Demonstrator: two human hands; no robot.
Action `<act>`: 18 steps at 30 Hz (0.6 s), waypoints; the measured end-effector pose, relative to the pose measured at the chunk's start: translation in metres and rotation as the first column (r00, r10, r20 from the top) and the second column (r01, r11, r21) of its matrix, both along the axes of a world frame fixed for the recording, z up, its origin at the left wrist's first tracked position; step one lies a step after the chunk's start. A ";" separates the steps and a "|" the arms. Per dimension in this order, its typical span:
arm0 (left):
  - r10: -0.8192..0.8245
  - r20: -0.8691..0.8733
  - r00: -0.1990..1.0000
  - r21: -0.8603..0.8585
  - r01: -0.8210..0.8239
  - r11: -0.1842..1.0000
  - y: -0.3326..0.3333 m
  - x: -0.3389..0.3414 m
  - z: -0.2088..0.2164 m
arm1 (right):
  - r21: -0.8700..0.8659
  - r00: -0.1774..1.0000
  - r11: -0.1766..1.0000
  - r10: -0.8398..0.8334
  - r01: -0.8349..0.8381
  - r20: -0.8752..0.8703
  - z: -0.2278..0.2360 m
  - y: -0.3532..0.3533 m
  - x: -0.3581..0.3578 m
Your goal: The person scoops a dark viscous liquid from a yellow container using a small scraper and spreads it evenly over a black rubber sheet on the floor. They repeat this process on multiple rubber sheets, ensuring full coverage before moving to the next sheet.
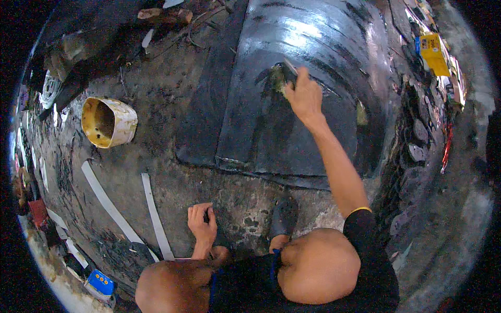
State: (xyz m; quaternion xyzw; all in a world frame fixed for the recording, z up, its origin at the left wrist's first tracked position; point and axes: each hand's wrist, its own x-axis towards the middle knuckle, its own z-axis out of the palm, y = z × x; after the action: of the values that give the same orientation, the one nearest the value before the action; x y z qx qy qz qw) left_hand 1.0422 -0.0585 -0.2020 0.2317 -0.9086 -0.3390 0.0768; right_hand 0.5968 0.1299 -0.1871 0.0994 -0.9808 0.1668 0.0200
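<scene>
My right hand reaches forward over a large black sheet and is closed round a brush. The brush touches the sheet's surface, though its working end is partly blurred. Beyond it the sheet has a wet shine with dark curved streaks; nearer to me it looks duller. Low beside my knees hangs my left hand, its fingers loosely bent and the thumb apart from them. Nothing shows in that hand.
A stained whitish bucket stands on the floor at left. Two pale strips lie nearer me. Scraps of dark material line the right side, with a yellow box beyond. A blue box sits at lower left.
</scene>
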 end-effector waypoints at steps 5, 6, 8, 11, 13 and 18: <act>-0.001 0.011 1.000 0.071 0.000 0.997 0.003 -0.004 -0.001 | -0.074 0.891 0.889 0.445 -0.451 -0.093 -0.003 -0.006 -0.105; -0.011 -0.015 1.000 0.067 0.012 0.998 0.003 -0.003 -0.005 | -0.053 0.895 0.894 0.446 -0.446 0.002 -0.005 -0.002 -0.108; -0.010 -0.023 1.000 0.032 0.011 0.999 -0.003 0.007 -0.004 | -0.009 0.931 0.931 0.366 -0.366 -0.002 -0.004 -0.014 -0.068; -0.023 -0.002 1.000 0.067 0.023 0.997 -0.002 -0.001 -0.002 | -0.028 0.953 0.955 0.297 -0.296 0.055 0.020 0.000 0.023; -0.022 0.005 1.000 0.058 0.022 0.998 -0.008 0.007 -0.003 | -0.146 0.942 0.937 0.329 -0.318 0.065 0.020 -0.010 0.088; -0.016 -0.050 0.999 0.085 0.020 0.996 -0.003 0.003 -0.001 | -0.145 0.935 0.924 0.354 -0.354 -0.031 0.014 0.010 0.225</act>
State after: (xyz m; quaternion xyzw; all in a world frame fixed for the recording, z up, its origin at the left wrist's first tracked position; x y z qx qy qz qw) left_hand 1.0450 -0.0615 -0.2027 0.2179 -0.8931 -0.3840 0.0863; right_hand 0.8217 0.1398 -0.1732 0.2734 -0.9316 0.2397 -0.0011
